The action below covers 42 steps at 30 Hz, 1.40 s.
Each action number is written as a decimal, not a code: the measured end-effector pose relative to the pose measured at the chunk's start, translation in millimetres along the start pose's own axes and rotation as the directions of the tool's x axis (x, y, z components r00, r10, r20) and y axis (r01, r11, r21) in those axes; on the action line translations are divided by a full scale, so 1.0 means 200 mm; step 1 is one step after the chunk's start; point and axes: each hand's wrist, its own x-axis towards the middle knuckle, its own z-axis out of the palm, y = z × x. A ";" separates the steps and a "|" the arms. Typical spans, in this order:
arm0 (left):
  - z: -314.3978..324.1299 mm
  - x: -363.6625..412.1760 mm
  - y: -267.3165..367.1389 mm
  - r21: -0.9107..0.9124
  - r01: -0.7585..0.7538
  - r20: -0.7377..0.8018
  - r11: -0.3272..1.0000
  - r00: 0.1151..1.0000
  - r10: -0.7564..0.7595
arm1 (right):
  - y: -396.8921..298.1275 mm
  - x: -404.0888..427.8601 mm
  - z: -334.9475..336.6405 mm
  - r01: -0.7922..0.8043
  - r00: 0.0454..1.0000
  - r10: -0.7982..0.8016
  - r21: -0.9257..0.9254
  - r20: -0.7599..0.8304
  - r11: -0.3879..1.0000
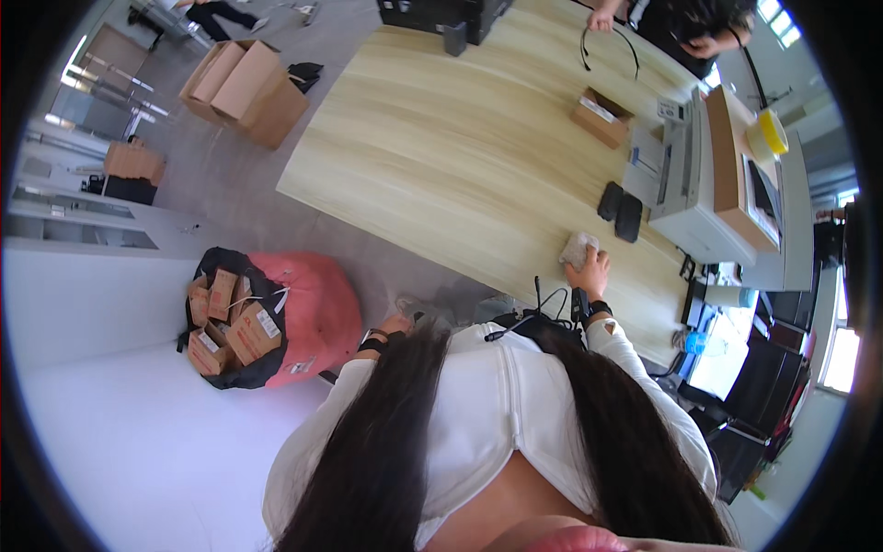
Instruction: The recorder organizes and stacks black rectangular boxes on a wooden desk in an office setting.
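Note:
My right hand (pixel 588 273) rests on the wooden-topped table (pixel 428 138) near its front edge, fingers closed on a crumpled greyish cloth (pixel 577 250). Black cables (pixel 545 310) with plugs hang by that wrist, in front of my white top. Low at my side, off the table, is my left hand (pixel 396 324), with a dark band at the wrist. Hair and blur partly cover it, so its fingers cannot be made out. Two small black cases (pixel 619 210) lie on the table beyond the cloth.
A printer (pixel 697 186) carries a carton and yellow tape roll (pixel 767 136). Nearby is a small open cardboard box (pixel 602 117). Across the table, a person's hand (pixel 601 19) holds a cable. A pink sack (pixel 314 310) of cartons stands left; a large box (pixel 248 93) is on the floor.

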 end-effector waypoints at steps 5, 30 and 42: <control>-0.07 -0.24 -0.09 -0.083 0.081 -0.042 0.993 0.996 -0.085 | -0.06 0.01 0.09 -0.103 0.994 0.100 -0.124 -0.032 0.987; 0.42 -0.50 -1.34 -0.842 0.223 -0.103 0.491 0.827 -0.553 | -1.02 0.17 0.49 -0.268 0.951 0.295 -0.227 0.092 0.936; 0.26 -0.48 -1.18 0.020 0.171 -0.202 0.985 0.966 -0.164 | -1.10 0.16 0.38 0.101 0.975 -0.070 -0.139 0.213 0.985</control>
